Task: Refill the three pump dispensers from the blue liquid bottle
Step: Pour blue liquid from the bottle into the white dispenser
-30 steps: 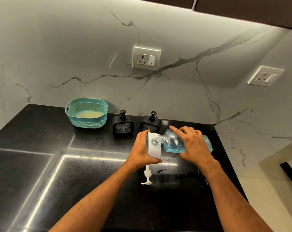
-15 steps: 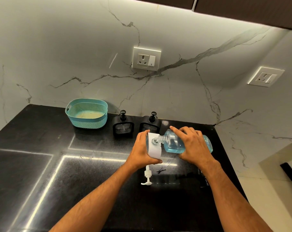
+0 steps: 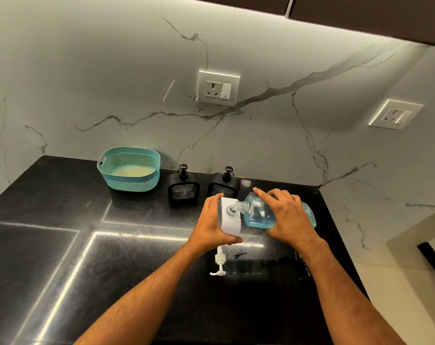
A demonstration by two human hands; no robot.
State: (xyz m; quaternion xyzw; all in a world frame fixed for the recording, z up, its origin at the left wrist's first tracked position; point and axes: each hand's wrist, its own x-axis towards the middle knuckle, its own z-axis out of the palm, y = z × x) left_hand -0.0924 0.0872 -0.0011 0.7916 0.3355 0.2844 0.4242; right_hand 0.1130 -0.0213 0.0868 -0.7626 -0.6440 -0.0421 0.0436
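Note:
My left hand (image 3: 210, 224) grips a white dispenser body (image 3: 230, 221) standing on the black counter, its top open. My right hand (image 3: 290, 216) holds the clear bottle of blue liquid (image 3: 257, 211) tipped on its side, its threaded neck resting at the white dispenser's opening. The white pump head (image 3: 219, 262) lies loose on the counter just in front of my left hand. Two black pump dispensers (image 3: 184, 186) (image 3: 224, 184) stand behind, near the wall, with their pumps on.
A teal perforated basket (image 3: 129, 168) sits at the back left by the marble wall. The black counter (image 3: 111, 257) ends at its right edge near my right forearm. Two wall sockets (image 3: 217, 88) (image 3: 396, 115) are set above.

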